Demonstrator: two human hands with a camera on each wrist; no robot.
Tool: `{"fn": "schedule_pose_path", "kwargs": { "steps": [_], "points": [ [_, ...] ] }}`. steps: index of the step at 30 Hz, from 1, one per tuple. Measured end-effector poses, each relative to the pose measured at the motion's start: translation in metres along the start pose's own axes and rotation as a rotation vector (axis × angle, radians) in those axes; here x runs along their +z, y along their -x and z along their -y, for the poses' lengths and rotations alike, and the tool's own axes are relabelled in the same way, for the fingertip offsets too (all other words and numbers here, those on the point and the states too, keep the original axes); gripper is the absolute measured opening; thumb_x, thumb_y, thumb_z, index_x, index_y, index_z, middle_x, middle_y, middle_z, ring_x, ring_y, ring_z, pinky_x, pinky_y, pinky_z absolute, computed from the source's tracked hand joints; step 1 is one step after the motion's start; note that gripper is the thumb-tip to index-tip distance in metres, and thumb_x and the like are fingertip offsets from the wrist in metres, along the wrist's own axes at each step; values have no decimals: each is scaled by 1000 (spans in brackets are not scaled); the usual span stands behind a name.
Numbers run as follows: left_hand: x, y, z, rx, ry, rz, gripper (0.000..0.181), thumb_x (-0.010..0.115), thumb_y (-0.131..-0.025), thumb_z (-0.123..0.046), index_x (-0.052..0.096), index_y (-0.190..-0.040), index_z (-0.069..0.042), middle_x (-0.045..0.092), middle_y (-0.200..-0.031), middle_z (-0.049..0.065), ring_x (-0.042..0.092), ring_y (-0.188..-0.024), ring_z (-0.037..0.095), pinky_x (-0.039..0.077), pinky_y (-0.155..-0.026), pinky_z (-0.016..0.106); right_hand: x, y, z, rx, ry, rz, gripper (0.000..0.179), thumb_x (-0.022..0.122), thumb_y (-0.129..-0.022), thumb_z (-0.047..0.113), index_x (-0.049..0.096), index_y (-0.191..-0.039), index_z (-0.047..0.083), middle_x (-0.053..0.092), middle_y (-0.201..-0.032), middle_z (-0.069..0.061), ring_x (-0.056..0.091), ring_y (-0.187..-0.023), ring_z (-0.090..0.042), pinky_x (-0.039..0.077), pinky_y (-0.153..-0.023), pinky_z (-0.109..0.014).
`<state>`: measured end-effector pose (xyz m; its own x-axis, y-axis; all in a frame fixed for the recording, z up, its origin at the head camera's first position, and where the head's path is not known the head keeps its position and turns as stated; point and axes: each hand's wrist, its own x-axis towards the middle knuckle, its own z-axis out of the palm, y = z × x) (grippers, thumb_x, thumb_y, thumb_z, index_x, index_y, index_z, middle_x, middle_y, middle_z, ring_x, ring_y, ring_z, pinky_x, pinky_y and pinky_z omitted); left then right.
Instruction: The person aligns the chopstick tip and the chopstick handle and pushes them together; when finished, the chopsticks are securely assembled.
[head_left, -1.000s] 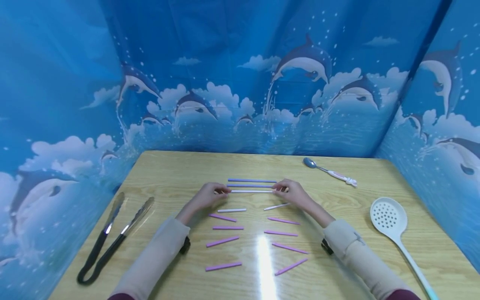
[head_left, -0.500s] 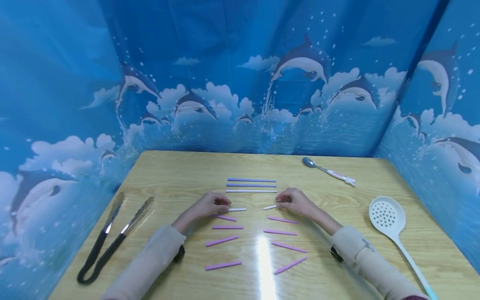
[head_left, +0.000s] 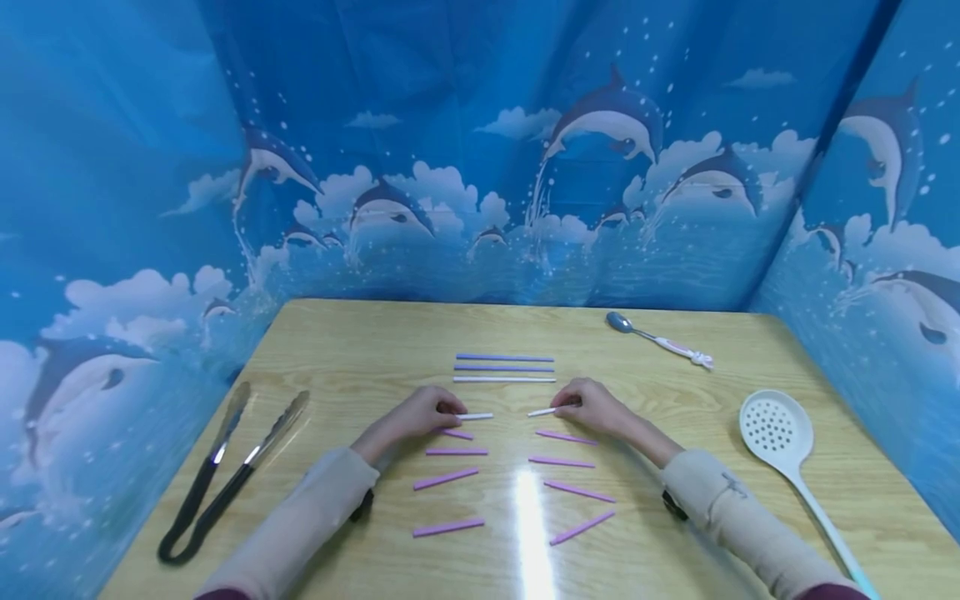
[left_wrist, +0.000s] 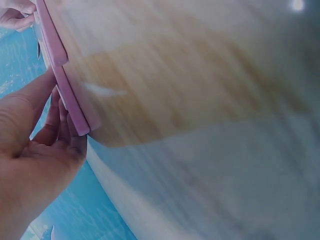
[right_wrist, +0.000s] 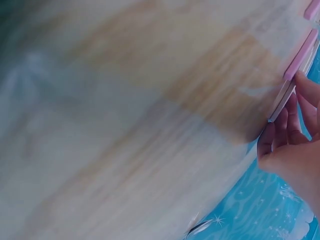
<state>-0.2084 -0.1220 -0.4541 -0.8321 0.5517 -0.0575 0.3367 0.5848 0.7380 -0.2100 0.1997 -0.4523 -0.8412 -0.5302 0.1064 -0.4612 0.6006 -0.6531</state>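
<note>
My left hand pinches the outer end of a short white stick, which lies flat on the table. Across from it, my right hand holds the outer end of a second short white stick, slightly slanted. In the right wrist view, thumb and fingertips close round the white stick. A pink stick hides most of the left one in the left wrist view. Just beyond both hands lie a long white stick and two long violet-blue sticks, all roughly parallel.
Nearer me, pink-purple sticks lie in two columns, left and right. Black-handled tongs rest at the left. A spoon lies at the back right, a white slotted skimmer at the right. A dolphin-print curtain surrounds the table.
Both hands have let go of the ends of the long white stick and come nearer me, where each has taken hold of a short white stick.
</note>
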Motion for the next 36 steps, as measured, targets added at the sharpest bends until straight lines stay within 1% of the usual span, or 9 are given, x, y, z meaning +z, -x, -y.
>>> {"fn": "schedule_pose_path", "kwargs": {
  "steps": [4,10,16,20,23,26,33,36],
  "points": [
    [-1,0,0,7,-4,1,15,67,-87,-7,71,-99,0,71,-94,9,62,-84,12,51,-75,23,0,0,1,2,4,-3,7,69,-83,4,71,-89,0,66,-82,-5,58,-77,-13,50,-71,-24],
    [-2,0,-4,28,32,-33,16,68,-86,-7,71,-100,0,70,-92,9,61,-80,11,51,-72,22,3,-2,6,3,-25,-34,8,69,-84,6,71,-89,1,66,-83,-4,59,-77,-12,51,-71,-23],
    [0,-2,-8,10,69,-64,16,68,-86,-10,71,-101,-4,69,-88,3,58,-76,10,50,-69,24,7,-5,17,24,-79,-54,9,68,-86,8,71,-92,2,64,-81,-2,56,-74,-9,50,-68,-22],
    [1,-4,-9,22,59,-74,16,68,-87,-12,71,-101,-6,69,-89,2,58,-77,9,50,-71,24,10,-7,21,16,-85,-73,8,67,-86,7,71,-92,2,63,-81,-2,56,-75,-9,50,-69,-22],
    [2,-6,-10,30,52,-74,16,68,-87,-13,72,-101,-6,70,-91,3,59,-79,9,50,-73,24,12,-9,23,4,-91,-73,8,67,-87,6,71,-92,2,63,-81,-2,57,-75,-9,50,-70,-22],
    [2,-7,-11,30,54,-72,16,67,-87,-12,71,-102,-6,70,-92,3,59,-80,10,51,-73,25,13,-10,26,11,-100,-67,8,67,-87,6,71,-92,3,64,-82,-1,57,-76,-9,51,-71,-23],
    [3,-9,-15,-19,71,-74,15,67,-87,-12,71,-101,-8,69,-90,2,58,-80,10,50,-73,26,14,-10,29,26,-89,-50,9,66,-88,7,71,-94,4,64,-83,-1,57,-77,-10,51,-72,-23],
    [3,-9,-15,-28,66,-73,15,67,-88,-13,71,-102,-8,68,-90,1,58,-81,10,50,-74,26,13,-10,30,31,-85,-51,10,66,-87,7,71,-95,3,63,-83,-1,57,-77,-11,51,-71,-23]
  ]
}}
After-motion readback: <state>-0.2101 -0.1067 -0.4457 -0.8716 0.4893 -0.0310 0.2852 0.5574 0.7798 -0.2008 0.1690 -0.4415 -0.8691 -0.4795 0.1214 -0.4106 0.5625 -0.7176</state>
